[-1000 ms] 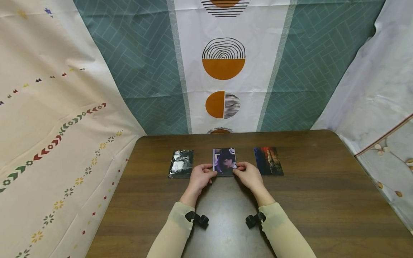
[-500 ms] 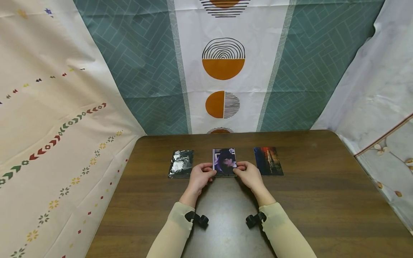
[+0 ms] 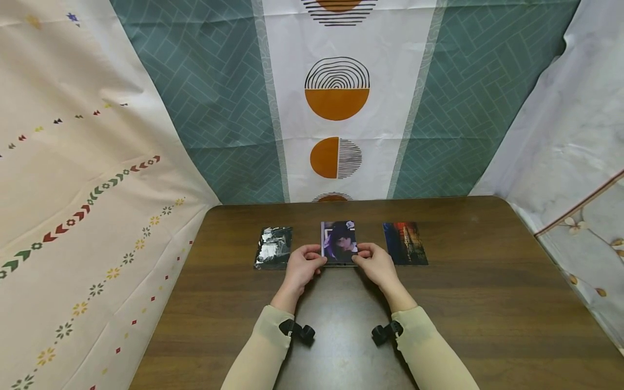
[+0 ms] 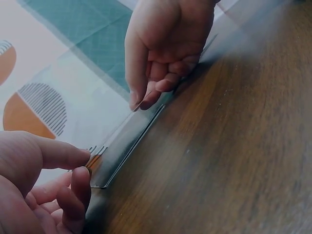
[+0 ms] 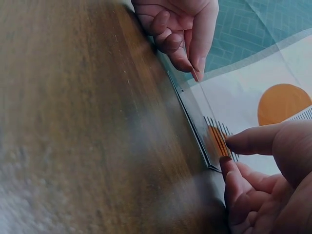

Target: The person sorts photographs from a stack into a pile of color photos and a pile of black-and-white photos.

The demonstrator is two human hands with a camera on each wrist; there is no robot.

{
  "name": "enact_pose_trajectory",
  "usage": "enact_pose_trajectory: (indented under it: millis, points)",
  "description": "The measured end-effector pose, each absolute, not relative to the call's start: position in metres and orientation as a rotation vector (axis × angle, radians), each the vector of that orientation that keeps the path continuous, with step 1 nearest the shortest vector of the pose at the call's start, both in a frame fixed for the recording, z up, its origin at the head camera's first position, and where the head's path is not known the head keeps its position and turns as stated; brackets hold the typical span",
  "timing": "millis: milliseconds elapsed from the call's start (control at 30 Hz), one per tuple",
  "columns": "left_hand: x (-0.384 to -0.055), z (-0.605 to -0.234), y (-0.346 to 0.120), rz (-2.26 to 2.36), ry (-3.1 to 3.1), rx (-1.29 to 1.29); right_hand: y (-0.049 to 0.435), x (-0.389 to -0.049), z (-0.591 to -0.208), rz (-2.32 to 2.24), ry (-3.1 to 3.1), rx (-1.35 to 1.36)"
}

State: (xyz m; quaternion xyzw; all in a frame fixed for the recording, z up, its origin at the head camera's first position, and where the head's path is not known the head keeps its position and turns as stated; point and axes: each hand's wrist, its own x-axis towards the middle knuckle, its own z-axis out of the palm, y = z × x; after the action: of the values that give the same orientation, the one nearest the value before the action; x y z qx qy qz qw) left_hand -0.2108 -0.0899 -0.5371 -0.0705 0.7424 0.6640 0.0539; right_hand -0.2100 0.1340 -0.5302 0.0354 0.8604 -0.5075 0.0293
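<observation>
A glossy picture card (image 3: 338,242) with a purple and dark portrait print is held by both hands at the middle of the table's far part. My left hand (image 3: 304,266) pinches its near left corner between thumb and fingers. At the near right corner, my right hand (image 3: 377,265) pinches it likewise. In the wrist views the card appears nearly edge-on, its near edge raised. Beneath it, a thin flat dark-edged piece (image 4: 134,145) lies on the table; its face is mostly hidden.
A black-and-white picture card (image 3: 274,249) lies left of the hands, and a dark blue and red one (image 3: 406,244) lies to the right. The brown wooden table (image 3: 487,303) ends at a patterned cloth (image 3: 234,108) behind; more cloth hangs at both sides.
The held card has risen slightly, its far edge now a little higher in the head view. Both hands shifted up minimally with it. The two side cards have stayed put.
</observation>
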Motion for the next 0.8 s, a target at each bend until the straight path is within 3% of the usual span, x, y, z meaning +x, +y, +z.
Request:
enact_pose_trajectory:
  millis: [800]
  points:
    - [-0.2122, -0.5373, -0.0880, 2.013, 2.293, -0.178, 0.1374, -0.2106, -0.5293, -1.575, 2.641, 0.043]
